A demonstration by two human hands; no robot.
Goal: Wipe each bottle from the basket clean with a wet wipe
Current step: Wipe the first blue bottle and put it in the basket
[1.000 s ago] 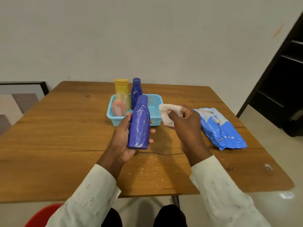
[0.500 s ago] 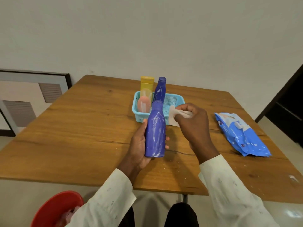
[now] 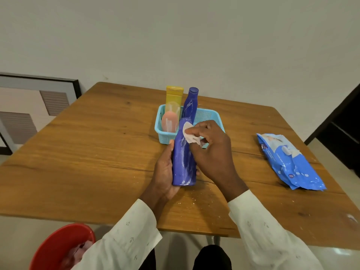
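My left hand (image 3: 164, 170) grips a blue bottle (image 3: 183, 162) streaked with white, upright above the wooden table (image 3: 97, 152). My right hand (image 3: 210, 151) pinches a white wet wipe (image 3: 190, 134) and presses it against the bottle's upper part near the neck. Behind them stands a light blue basket (image 3: 209, 116) holding a yellow bottle (image 3: 174, 95), a second blue bottle (image 3: 191, 102) and a pink bottle with a clear cap (image 3: 169, 119).
A blue pack of wet wipes (image 3: 288, 162) lies on the table to the right. White specks dot the table near its front edge. A red tub (image 3: 56, 248) sits on the floor at lower left. A framed picture (image 3: 29, 106) leans against the wall at left.
My right hand has brought the wipe from beside the bottle onto its upper part. The view has shifted, so the table sits more to the right.
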